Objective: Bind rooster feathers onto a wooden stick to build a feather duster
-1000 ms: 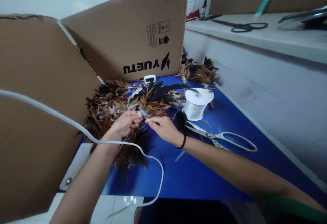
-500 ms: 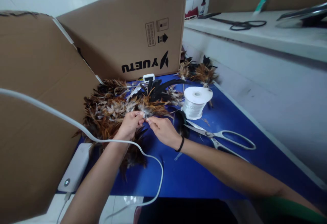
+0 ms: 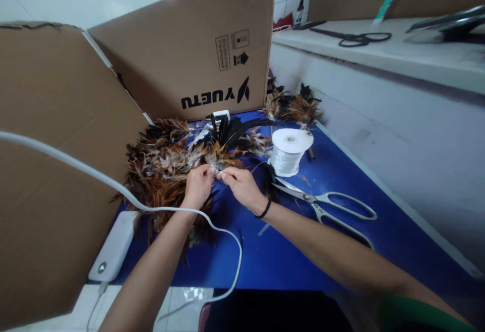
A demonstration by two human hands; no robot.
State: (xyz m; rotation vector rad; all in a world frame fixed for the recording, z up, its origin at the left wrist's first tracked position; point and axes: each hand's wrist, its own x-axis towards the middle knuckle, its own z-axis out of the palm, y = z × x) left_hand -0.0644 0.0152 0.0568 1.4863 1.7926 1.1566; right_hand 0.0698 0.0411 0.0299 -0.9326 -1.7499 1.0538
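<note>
My left hand [image 3: 199, 185] and my right hand [image 3: 241, 184] meet at the base of a feather bundle [image 3: 223, 154] with orange-brown and long black feathers. Fingertips of both hands pinch its pale, fluffy lower end, a small gap apart. Any thread between them is too small to make out. A large pile of brown feathers [image 3: 159, 160] lies beside and under my left hand. To the right of the bundle stands a white spool [image 3: 290, 152] of ribbon or cord. Silver scissors [image 3: 322, 203] lie spread on the blue table [image 3: 288, 261], right of my right hand.
Cardboard panels [image 3: 151, 44] rise behind and at the left. A white cable [image 3: 162, 208] crosses over my left forearm. A white power bank [image 3: 113, 246] lies at the left edge. More feathers [image 3: 303, 107] lie behind the spool; black scissors [image 3: 359, 39] rest on the ledge.
My left hand has turned slightly more upright, its fingers still at the bundle's base. The bundle's black feathers have shifted a little. My right hand stays pinched close by.
</note>
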